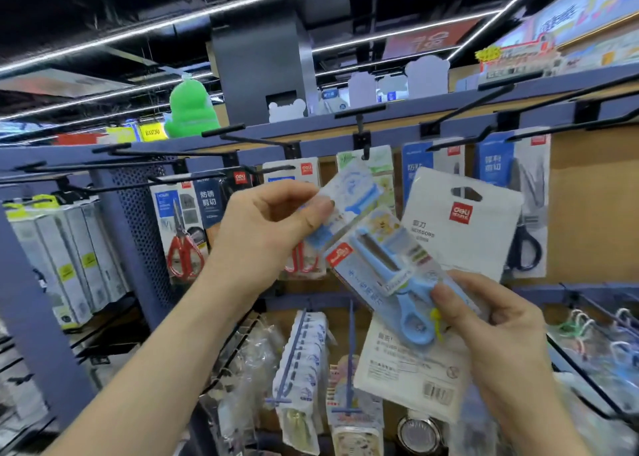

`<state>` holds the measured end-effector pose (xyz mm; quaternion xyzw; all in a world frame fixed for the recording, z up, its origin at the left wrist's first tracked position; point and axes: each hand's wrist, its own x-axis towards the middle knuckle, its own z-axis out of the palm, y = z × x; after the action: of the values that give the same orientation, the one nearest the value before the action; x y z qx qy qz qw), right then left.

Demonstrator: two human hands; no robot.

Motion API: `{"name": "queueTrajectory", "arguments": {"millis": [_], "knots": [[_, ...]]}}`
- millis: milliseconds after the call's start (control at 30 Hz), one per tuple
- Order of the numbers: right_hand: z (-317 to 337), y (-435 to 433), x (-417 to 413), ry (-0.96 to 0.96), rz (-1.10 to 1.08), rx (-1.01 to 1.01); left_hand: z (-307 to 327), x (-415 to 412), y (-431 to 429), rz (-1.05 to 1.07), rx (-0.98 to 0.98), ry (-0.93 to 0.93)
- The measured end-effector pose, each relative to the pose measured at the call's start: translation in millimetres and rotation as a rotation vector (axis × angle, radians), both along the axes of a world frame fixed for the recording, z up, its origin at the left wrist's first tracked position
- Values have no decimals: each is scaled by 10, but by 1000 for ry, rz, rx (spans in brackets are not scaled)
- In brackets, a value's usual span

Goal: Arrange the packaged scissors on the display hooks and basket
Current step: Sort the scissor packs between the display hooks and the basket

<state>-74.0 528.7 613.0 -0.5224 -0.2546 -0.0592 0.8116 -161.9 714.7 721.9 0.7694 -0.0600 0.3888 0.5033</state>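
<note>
My left grip point(262, 234) pinches one clear pack of blue scissors point(349, 192) before the display hooks point(363, 141). My right grip point(501, 334) clamps two packs, a blue-scissors pack point(390, 275) over a white pack point(463, 220). Far right, a wire basket point(594, 307) holds bagged scissors, too blurred to count.

White pack point(463, 234) — half behind blue pack point(375, 248)

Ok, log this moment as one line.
left hand: pinches clear packet | right hand: holds blue scissors pack, white pouch | status: these packs off hooks

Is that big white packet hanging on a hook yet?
Off the hook: the white packet's hang hole is empty; the right hand holds it.
</note>
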Motion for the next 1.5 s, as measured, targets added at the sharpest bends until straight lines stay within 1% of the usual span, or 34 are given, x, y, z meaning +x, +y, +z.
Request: {"name": "queueTrajectory", "arguments": {"millis": [100,167,233,367,433,533,633,733,867,967,1067,1167,1267,1367,1500], "knots": [[43,19,-37,11,-46,86,162,49,-221,15,89,-128],[93,40,-59,9,-63,121,253,140,-319,56,78,-182],[119,80,-82,28,-46,131,306,260,-358,111,48,-197],[77,144,-88,102,-56,108,284,442,-364,144,-56,-143],[80,145,-87,114,-26,108,269,470,-354,103,-152,-96],[83,135,-74,120,-6,97,319,490,-328,-22,-319,-7],[79,148,-68,128,0,76,361,564,-306,-50,-400,67],[68,186,-45,161,-3,99,291,616,-315,65,-318,41],[70,276,61,193,-33,106,-139,494,-352,76,-206,-24],[55,339,165,150,-106,34,-393,559,-315,134,-93,26],[-20,277,294,87,-207,-62,-411,821,-130,320,24,45],[-56,97,403,36,-281,-147,-399,1088,-25,420,122,83],[-37,-105,467,-12,-274,-136,-389,1322,31,508,233,94],[-19,-263,522,6,-233,-65,-397,1539,107,572,323,95],[-5,-338,558,60,-180,-43,-412,1692,166,635,423,134]]}}
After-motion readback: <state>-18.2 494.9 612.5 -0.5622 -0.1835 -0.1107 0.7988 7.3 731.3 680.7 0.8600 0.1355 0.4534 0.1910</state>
